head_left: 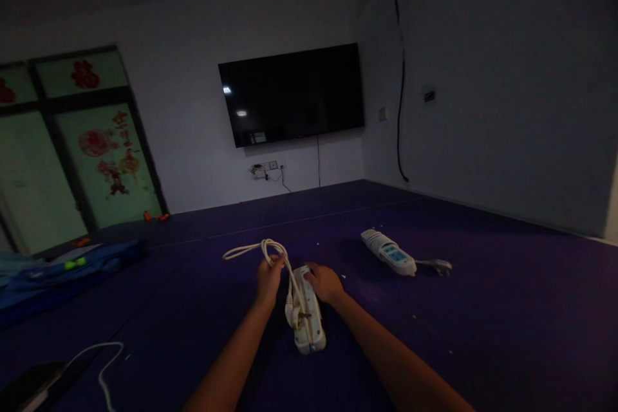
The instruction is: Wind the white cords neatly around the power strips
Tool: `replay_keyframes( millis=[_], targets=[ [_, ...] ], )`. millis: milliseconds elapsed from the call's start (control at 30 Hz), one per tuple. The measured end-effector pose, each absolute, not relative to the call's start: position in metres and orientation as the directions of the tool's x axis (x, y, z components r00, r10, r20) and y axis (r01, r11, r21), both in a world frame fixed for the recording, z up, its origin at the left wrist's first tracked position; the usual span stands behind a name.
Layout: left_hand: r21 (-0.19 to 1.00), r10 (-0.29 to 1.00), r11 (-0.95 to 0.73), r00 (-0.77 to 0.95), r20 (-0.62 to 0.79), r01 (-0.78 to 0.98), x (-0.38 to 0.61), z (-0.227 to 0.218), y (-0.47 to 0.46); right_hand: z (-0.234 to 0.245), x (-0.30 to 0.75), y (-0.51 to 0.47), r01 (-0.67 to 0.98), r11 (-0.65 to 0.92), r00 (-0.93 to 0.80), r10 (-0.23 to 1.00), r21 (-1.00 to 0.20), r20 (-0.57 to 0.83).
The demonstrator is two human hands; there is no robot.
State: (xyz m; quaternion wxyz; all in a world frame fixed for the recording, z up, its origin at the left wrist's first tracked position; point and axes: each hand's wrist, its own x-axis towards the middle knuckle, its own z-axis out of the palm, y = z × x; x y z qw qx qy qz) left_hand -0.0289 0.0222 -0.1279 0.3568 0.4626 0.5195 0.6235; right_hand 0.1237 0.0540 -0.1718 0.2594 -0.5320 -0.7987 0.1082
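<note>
A white power strip (pixel 311 328) lies on the dark purple surface in front of me, its near end toward me. My right hand (pixel 326 281) grips its far end, thumb on top and fingers round the side. In my left hand (pixel 270 280) the strip's cream power cord (pixel 276 246) is pinched, and a loop of it sticks out to the left. The cord's plug (pixel 292 313) rests against the strip's left side. Farther right lies a second power strip (pixel 396 257) with blue socket panels, its cord wound round its far end and its plug (pixel 441 266) beside it.
Blue cloth (pixel 72 270) lies at the left. A dark flat object (pixel 31 383) with a white cable (pixel 101 370) is at the lower left. Small white bits are scattered about. Beyond, a television (pixel 292 96) hangs on the wall, and a black cable (pixel 400 96) dangles at the right.
</note>
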Motion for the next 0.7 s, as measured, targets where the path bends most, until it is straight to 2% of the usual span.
replay_keyframes(
  millis=[100, 167, 300, 533, 700],
  targets=[
    [0.991, 0.949, -0.126, -0.287, 0.133, 0.042, -0.041, -0.091, 0.019, -0.171, 0.123, 0.052, 0.794, 0.422, -0.317, 0.902, -0.439, 0.293],
    [0.994, 0.974, -0.077, -0.207, 0.090, 0.074, -0.047, -0.065, 0.012, -0.170, 0.123, 0.051, 0.794, 0.428, -0.328, 0.899, -0.431, 0.289],
    [0.991, 0.993, -0.076, -0.082, 0.085, 0.110, -0.048, -0.026, -0.005, -0.166, 0.123, 0.050, 0.806, 0.424, -0.332, 0.902, -0.413, 0.277],
    [0.987, 0.989, -0.146, 0.020, 0.145, 0.067, -0.039, -0.006, -0.027, -0.165, 0.121, 0.047, 0.834, 0.403, -0.317, 0.909, -0.377, 0.271],
    [0.989, 0.984, -0.144, 0.097, 0.146, -0.032, -0.042, -0.003, -0.029, -0.153, 0.121, 0.044, 0.808, 0.413, -0.286, 0.898, -0.421, 0.333]
  ],
)
